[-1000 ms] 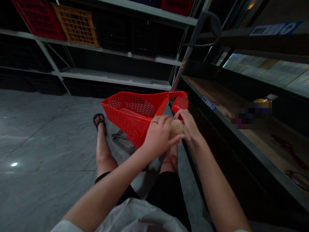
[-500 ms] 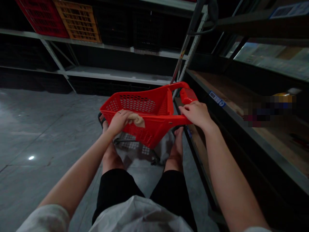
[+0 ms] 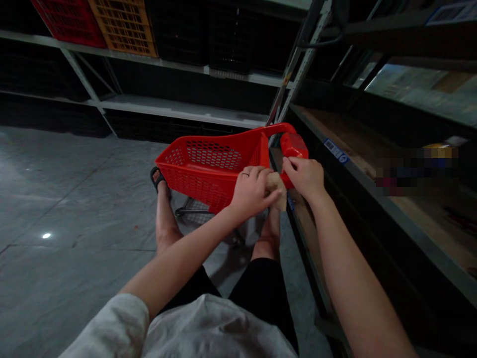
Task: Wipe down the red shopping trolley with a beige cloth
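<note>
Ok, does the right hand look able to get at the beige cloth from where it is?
Probably yes: the right hand, at the handle end of the red cart, is close beside the beige cloth in the left hand, with nothing visible blocking the way.

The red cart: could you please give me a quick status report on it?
Red cart upright on floor; left grip holding beige cloth by its near rim; right grip at its handle; wooden shelf close on right.

Our bare left hand (image 3: 250,191), with its crumpled beige cloth (image 3: 277,194), has moved along the red perforated plastic cart basket (image 3: 194,182) towards our bare right hand (image 3: 307,179).
</note>
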`<act>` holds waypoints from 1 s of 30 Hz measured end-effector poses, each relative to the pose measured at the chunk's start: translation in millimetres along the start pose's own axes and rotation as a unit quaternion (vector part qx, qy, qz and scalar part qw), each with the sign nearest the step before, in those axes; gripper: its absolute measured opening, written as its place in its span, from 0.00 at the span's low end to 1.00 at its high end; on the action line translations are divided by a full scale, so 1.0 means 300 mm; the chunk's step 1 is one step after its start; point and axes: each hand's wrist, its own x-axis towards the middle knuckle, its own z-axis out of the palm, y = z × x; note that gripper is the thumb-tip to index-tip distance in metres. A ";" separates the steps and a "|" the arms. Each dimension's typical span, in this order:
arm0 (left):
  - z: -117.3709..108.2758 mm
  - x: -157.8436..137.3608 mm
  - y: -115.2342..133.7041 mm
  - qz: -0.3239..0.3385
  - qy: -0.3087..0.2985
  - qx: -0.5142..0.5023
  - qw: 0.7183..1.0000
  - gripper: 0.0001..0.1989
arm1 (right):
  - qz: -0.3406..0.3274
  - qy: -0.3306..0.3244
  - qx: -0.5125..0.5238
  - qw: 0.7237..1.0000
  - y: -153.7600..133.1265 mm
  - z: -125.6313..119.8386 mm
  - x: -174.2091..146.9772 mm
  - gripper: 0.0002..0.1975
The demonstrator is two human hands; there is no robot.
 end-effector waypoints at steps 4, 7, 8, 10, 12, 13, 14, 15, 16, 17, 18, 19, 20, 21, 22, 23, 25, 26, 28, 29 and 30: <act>0.053 0.031 0.005 0.081 0.015 0.014 0.997 0.25 | -0.008 0.004 0.022 1.000 0.044 -0.004 0.005 0.25; 0.058 -0.022 -0.173 0.098 0.040 0.002 0.994 0.21 | -0.008 -0.001 0.019 1.000 0.058 -0.011 0.014 0.25; 0.054 -0.047 -0.241 0.092 0.055 -0.014 0.994 0.20 | -0.014 -0.008 0.013 1.000 0.054 -0.013 0.017 0.24; 0.037 -0.087 -0.347 0.056 0.087 -0.030 0.994 0.18 | -0.039 -0.025 -0.004 0.999 0.037 -0.014 0.026 0.24; 0.014 -0.096 -0.378 0.028 0.105 -0.056 0.993 0.17 | -0.063 -0.038 -0.015 0.997 0.012 -0.008 0.037 0.23; 0.006 -0.086 -0.361 0.026 0.111 -0.076 0.991 0.18 | -0.066 -0.042 -0.017 0.997 -0.001 -0.003 0.043 0.23; 0.001 -0.068 -0.328 0.030 0.119 -0.102 0.987 0.18 | -0.063 -0.045 -0.016 0.997 -0.012 0.002 0.049 0.23; 0.003 -0.044 -0.282 0.041 0.132 -0.127 0.982 0.18 | -0.053 -0.046 -0.013 0.997 -0.020 0.007 0.054 0.24; 0.013 -0.018 -0.233 0.052 0.143 -0.145 0.978 0.18 | -0.042 -0.044 -0.009 0.998 -0.027 0.011 0.059 0.25; 0.030 0.006 -0.186 0.058 0.156 -0.157 0.974 0.18 | -0.031 -0.040 -0.007 0.999 -0.031 0.014 0.062 0.26; 0.055 0.023 -0.148 0.063 0.169 -0.164 0.970 0.16 | -0.022 -0.037 -0.006 0.999 -0.034 0.014 0.064 0.26; 0.088 0.031 -0.122 0.069 0.180 -0.164 0.967 0.15 | -0.014 -0.035 -0.009 0.999 -0.037 0.013 0.064 0.26; 0.127 0.026 -0.111 0.076 0.192 -0.157 0.966 0.14 | -0.006 -0.036 -0.015 0.999 -0.038 0.011 0.064 0.26; 0.171 0.007 -0.113 0.086 0.202 -0.138 0.966 0.12 | -0.001 -0.038 -0.023 0.999 -0.040 0.009 0.062 0.26; 0.216 -0.025 -0.127 0.097 0.210 -0.111 0.966 0.11 | 0.002 -0.040 -0.030 0.999 -0.041 0.008 0.060 0.26; 0.261 -0.070 -0.150 0.106 0.216 -0.082 0.967 0.10 | 0.001 -0.040 -0.035 0.999 -0.041 0.007 0.058 0.26; 0.339 -0.181 -0.214 0.122 0.214 -0.036 0.969 0.09 | -0.007 -0.032 -0.040 0.999 -0.041 0.009 0.056 0.27; 0.369 -0.239 -0.248 0.128 0.205 -0.029 0.970 0.08 | -0.013 -0.027 -0.041 0.999 -0.040 0.011 0.056 0.27; 0.406 -0.341 -0.310 0.141 0.174 -0.030 0.974 0.07 | -0.018 -0.024 -0.046 0.998 -0.036 0.015 0.059 0.27; 0.413 -0.377 -0.333 0.144 0.159 -0.030 0.976 0.10 | -0.018 -0.025 -0.049 0.998 -0.034 0.016 0.061 0.27; 0.413 -0.398 -0.348 0.144 0.146 -0.029 0.978 0.13 | -0.019 -0.027 -0.051 0.998 -0.032 0.016 0.064 0.27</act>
